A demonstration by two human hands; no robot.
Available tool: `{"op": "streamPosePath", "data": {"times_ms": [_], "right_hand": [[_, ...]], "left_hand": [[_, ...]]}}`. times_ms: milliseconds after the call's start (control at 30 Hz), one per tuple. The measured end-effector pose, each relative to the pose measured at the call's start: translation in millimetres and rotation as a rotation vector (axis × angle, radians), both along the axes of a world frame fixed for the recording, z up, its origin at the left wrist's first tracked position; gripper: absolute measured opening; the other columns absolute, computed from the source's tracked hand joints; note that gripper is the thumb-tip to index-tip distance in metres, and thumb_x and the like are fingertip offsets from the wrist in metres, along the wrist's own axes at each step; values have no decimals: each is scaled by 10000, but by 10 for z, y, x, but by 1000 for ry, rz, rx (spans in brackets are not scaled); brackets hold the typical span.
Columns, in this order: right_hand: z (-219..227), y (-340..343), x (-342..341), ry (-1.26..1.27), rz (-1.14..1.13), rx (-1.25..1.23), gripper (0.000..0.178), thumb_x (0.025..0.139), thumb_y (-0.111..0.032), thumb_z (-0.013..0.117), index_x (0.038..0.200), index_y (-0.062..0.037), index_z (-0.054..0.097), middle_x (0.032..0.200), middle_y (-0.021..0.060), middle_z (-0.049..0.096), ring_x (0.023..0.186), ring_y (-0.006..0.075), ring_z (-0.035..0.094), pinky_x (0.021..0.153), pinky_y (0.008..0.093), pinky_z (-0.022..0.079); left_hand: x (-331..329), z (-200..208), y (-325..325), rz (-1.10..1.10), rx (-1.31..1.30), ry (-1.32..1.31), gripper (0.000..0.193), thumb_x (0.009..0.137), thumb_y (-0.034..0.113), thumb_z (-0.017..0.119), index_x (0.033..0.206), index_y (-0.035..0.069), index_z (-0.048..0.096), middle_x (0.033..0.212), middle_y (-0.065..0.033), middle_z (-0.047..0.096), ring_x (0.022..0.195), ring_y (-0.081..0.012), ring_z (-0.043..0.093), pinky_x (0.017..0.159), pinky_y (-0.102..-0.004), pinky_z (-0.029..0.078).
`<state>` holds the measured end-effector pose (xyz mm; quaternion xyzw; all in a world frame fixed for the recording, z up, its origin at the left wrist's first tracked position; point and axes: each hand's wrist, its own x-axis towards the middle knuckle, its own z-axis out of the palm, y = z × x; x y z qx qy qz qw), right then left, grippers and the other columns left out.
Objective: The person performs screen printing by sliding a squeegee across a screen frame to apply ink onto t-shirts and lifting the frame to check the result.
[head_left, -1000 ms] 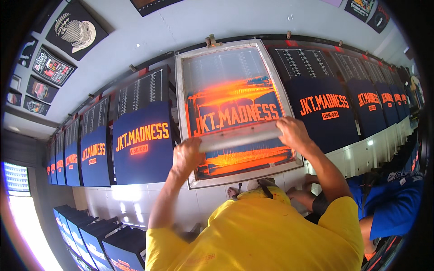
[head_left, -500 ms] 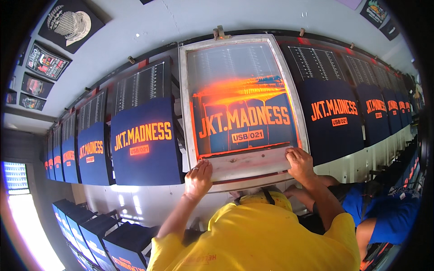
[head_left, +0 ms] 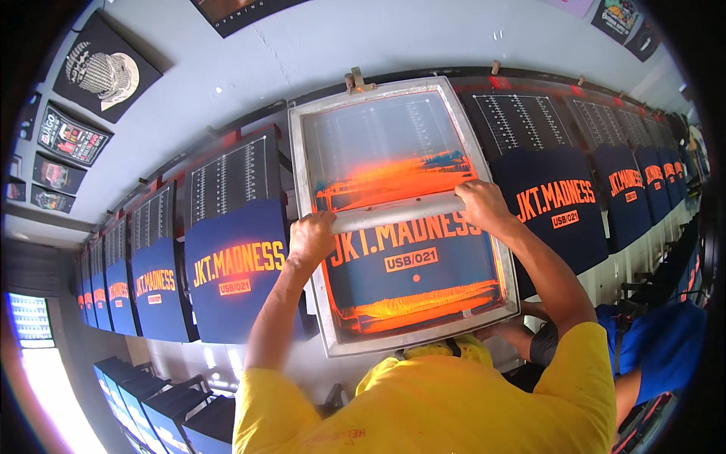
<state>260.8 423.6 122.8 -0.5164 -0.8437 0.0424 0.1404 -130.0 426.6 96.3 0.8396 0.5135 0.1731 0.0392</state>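
A screen-printing frame point(head_left: 425, 334) with a pale rim lies tilted over a navy shirt on a black board. Across its mesh runs a long pale squeegee point(head_left: 397, 213). My left hand point(head_left: 312, 240) is closed round the squeegee's left end, and my right hand point(head_left: 484, 206) grips its right end. Just beyond the blade, bright orange ink point(head_left: 401, 180) is spread over the mesh. A second band of orange ink point(head_left: 427, 301) lies along the frame's near end. Between the two, orange lettering shows through the mesh, its top partly covered by the squeegee.
Rows of black boards carry navy shirts with orange lettering, one shirt point(head_left: 236, 272) to the left and another point(head_left: 560, 219) to the right. A metal clamp point(head_left: 359, 81) stands at the frame's far edge. A person in blue point(head_left: 658, 340) is close by at the lower right.
Both hands have pushed the squeegee away from the frame's near end to just past the lettering. The orange ink band at the near end has come into sight.
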Motion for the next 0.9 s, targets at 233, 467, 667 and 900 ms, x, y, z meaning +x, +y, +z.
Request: {"op": "streamPosePath", "data": {"times_ms": [233,467,667,900], "right_hand": [[425,-102,61,-44,-21,-105,95,711,-37,644,802,-12,643,754,193,664,755,372,669,685,484,527],[909,-361,68,-16,-19,79,158,730,-35,636,880,-7,680,829,185,692,799,354,687,722,452,547],[1078,-1147,81,-2,-30,178,169,710,-16,669,869,-39,616,871,113,665,865,302,651,732,431,538],[705,-2747,-24,72,-68,231,211,654,10,636,847,-61,592,907,66,655,836,277,643,695,398,540]], "left_hand": [[88,445,-80,54,-185,166,253,707,86,614,949,92,686,834,-159,697,787,-379,681,736,-466,558],[140,1052,-471,124,-121,90,244,720,36,588,939,74,689,904,-140,702,848,-358,681,759,-448,554],[109,1193,-1119,45,118,-10,250,711,-8,592,932,72,675,875,-117,690,818,-319,676,729,-430,559],[72,1058,-2667,-37,115,-15,236,655,-9,611,878,69,590,873,-80,640,812,-266,669,654,-351,574]]}}
